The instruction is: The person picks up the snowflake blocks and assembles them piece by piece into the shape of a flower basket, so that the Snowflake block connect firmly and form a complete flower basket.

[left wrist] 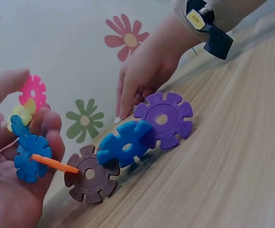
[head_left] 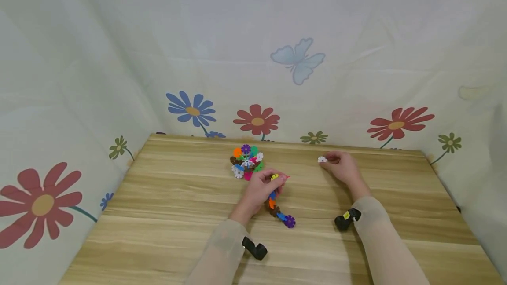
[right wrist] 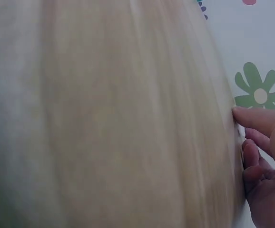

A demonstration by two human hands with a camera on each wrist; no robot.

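Observation:
My left hand (head_left: 261,190) grips the upper end of a chain of notched plastic discs, the flower-shaped linking kind. From that end run a pink disc (left wrist: 33,90), a yellow disc (left wrist: 23,113), blue ones, an orange disc (left wrist: 56,164) seen edge-on, a brown disc (left wrist: 91,175), another blue disc (left wrist: 125,144) and a purple disc (left wrist: 165,120). The chain's lower part slants down to the tabletop. Farther right, my right hand (head_left: 342,168) is low over the table, pinching a white disc (head_left: 322,159) at its edge between thumb and fingers. In the right wrist view, fingers mostly hide that disc.
A heap of loose discs (head_left: 247,162) in several colours lies just beyond my left hand. The wooden table (head_left: 170,206) ends at the back against a pale curtain (head_left: 222,56) printed with flowers and a butterfly. Each wrist carries a black camera.

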